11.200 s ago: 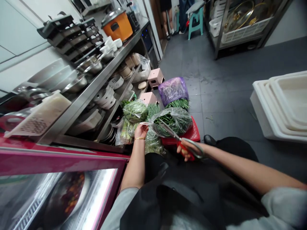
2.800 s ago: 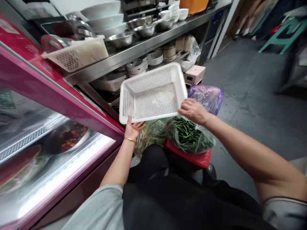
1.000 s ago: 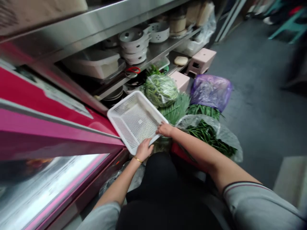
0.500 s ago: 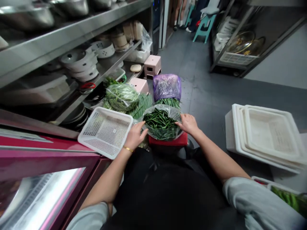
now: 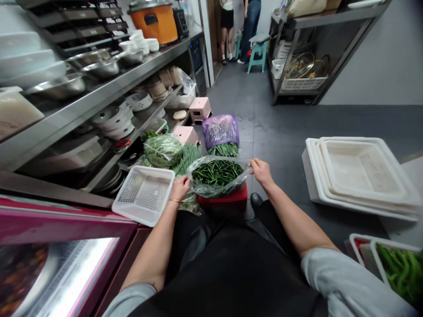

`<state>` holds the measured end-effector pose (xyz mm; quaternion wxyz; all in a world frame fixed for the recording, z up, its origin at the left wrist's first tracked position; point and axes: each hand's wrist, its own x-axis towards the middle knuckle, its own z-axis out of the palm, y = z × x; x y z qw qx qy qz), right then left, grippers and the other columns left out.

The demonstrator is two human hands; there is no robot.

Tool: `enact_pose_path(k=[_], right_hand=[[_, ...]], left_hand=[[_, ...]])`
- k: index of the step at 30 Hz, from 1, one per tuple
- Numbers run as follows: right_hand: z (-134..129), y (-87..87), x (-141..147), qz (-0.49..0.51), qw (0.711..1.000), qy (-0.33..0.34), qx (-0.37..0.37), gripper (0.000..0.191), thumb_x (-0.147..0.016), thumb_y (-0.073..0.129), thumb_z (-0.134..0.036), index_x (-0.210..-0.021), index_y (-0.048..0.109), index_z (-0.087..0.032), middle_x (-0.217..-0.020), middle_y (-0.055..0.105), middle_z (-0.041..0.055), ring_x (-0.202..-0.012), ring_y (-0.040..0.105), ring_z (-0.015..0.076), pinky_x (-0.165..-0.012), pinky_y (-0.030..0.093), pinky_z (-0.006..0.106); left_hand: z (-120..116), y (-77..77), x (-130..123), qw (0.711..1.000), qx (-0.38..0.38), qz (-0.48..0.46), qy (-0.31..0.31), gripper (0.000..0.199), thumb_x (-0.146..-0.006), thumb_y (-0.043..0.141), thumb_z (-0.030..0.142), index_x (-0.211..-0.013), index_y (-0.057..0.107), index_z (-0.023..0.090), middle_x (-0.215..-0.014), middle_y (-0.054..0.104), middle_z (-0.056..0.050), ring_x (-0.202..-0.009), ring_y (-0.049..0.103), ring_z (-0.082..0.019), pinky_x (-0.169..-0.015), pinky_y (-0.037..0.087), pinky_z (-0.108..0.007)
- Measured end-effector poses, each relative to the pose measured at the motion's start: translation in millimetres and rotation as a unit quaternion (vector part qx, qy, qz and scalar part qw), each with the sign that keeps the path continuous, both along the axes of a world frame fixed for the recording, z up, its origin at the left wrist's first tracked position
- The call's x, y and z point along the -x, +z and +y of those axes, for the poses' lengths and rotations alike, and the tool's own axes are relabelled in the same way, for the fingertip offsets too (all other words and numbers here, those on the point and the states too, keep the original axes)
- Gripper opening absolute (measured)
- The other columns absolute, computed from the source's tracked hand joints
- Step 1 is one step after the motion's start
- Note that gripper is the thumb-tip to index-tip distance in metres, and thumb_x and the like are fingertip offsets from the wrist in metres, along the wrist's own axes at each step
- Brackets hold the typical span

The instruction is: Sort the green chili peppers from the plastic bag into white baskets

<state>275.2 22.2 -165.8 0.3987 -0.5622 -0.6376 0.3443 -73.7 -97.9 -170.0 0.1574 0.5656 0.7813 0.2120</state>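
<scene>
A clear plastic bag lies spread on a red stool in front of me. Thin dark green chilies fill it, showing through its wide mouth. My left hand is closed on the bag's left edge. On the opposite side, my right hand pinches the right edge and pulls it taut. A white perforated basket sits just left of my left hand. Behind the chilies lies a purple bag with green stalks sticking out.
Bagged greens and pink stools stand along the metal shelf on the left. Stacked white trays are on the right, above a basket of green peppers. Two people stand far back by a teal stool.
Both hands have closed on the bag's edges, and my hands have moved farther apart. The bag's mouth is stretched wider sideways. My view has tilted up.
</scene>
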Motion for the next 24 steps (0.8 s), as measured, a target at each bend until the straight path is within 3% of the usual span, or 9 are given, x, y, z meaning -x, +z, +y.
enact_pose_path(k=[3, 5, 8, 11, 13, 15, 19, 21, 24], right_hand=[[14, -10.3, -11, 0.060, 0.992, -0.092, 0.069, 0.029, -0.086, 0.040, -0.035, -0.075, 0.060, -0.017, -0.054, 0.056, -0.0003, -0.050, 0.057, 0.0158, -0.058, 0.049, 0.029], [18, -8.0, -16, 0.018, 0.989, -0.103, 0.101, 0.028, -0.086, 0.040, -0.032, -0.079, 0.061, -0.015, -0.057, 0.058, 0.0019, -0.055, 0.060, 0.0184, -0.063, 0.052, 0.033], [7, 19.3, -11, -0.120, 0.990, -0.073, -0.027, 0.027, -0.085, 0.049, -0.030, -0.098, 0.065, -0.012, -0.086, 0.067, 0.0118, -0.083, 0.064, 0.0248, -0.082, 0.051, 0.040], [-19, 53.5, 17, -0.191, 0.955, 0.033, -0.223, 0.036, -0.091, 0.046, -0.030, -0.122, 0.057, -0.015, -0.115, 0.062, 0.0154, -0.109, 0.058, 0.0247, -0.094, 0.047, 0.038], [-36, 59.6, 36, -0.269, 0.919, 0.175, -0.227, 0.031, -0.095, 0.042, -0.029, -0.119, 0.058, -0.018, -0.115, 0.062, 0.0134, -0.108, 0.058, 0.0226, -0.093, 0.046, 0.035], [-50, 46.4, 41, -0.396, 0.868, 0.265, -0.139, 0.026, -0.095, 0.044, -0.028, -0.112, 0.061, -0.017, -0.110, 0.063, 0.0136, -0.099, 0.061, 0.0224, -0.086, 0.047, 0.033], [-74, -4.4, 12, -0.534, 0.792, 0.296, 0.021, 0.024, -0.094, 0.043, -0.023, -0.102, 0.063, -0.013, -0.099, 0.067, 0.0149, -0.087, 0.063, 0.0225, -0.073, 0.047, 0.031], [-80, -17.4, -1, -0.524, 0.796, 0.302, 0.031, 0.024, -0.095, 0.042, -0.024, -0.100, 0.063, -0.015, -0.099, 0.068, 0.0134, -0.088, 0.064, 0.0218, -0.073, 0.046, 0.030], [-75, -12.0, 9, -0.488, 0.842, 0.230, -0.014, 0.027, -0.098, 0.040, -0.033, -0.111, 0.059, -0.017, -0.110, 0.064, 0.0129, -0.094, 0.063, 0.0221, -0.073, 0.046, 0.030]], left_hand=[[-10, 10.0, -1, 0.997, -0.051, -0.030, -0.054, 0.023, -0.086, 0.047, 0.029, -0.078, 0.064, 0.016, -0.076, 0.067, -0.004, -0.076, 0.059, -0.016, -0.074, 0.045, -0.026], [-14, 13.4, -9, 0.993, -0.065, -0.036, -0.090, 0.021, -0.085, 0.048, 0.027, -0.076, 0.064, 0.016, -0.073, 0.065, -0.003, -0.073, 0.058, -0.015, -0.073, 0.045, -0.026], [-12, 21.8, -34, 0.983, -0.158, -0.004, -0.095, 0.021, -0.088, 0.049, 0.026, -0.080, 0.066, 0.017, -0.082, 0.065, -0.006, -0.080, 0.060, -0.017, -0.078, 0.048, -0.028], [0, 31.4, -67, 0.955, -0.265, 0.013, -0.132, 0.021, -0.091, 0.051, 0.029, -0.098, 0.067, 0.018, -0.100, 0.066, -0.009, -0.099, 0.061, -0.019, -0.093, 0.047, -0.034], [6, 28.0, -84, 0.947, -0.251, 0.025, -0.198, 0.026, -0.089, 0.055, 0.029, -0.110, 0.065, 0.018, -0.112, 0.065, -0.010, -0.112, 0.058, -0.022, -0.102, 0.045, -0.038], [3, 11.0, -93, 0.954, -0.182, 0.058, -0.230, 0.044, -0.083, 0.064, 0.027, -0.125, 0.058, 0.016, -0.127, 0.060, -0.015, -0.125, 0.052, -0.027, -0.107, 0.042, -0.043], [-31, -43.9, -87, 0.971, -0.047, 0.102, -0.211, 0.090, -0.067, 0.076, 0.021, -0.145, 0.035, 0.011, -0.150, 0.035, -0.026, -0.143, 0.029, -0.041, -0.110, 0.037, -0.053], [-49, -59.2, -80, 0.971, -0.032, 0.089, -0.219, 0.093, -0.066, 0.076, 0.020, -0.147, 0.031, 0.011, -0.154, 0.030, -0.026, -0.145, 0.023, -0.041, -0.111, 0.036, -0.054], [-57, -48.7, -75, 0.975, -0.077, 0.043, -0.202, 0.080, -0.074, 0.069, 0.024, -0.145, 0.036, 0.011, -0.154, 0.032, -0.024, -0.146, 0.025, -0.037, -0.113, 0.032, -0.054]])
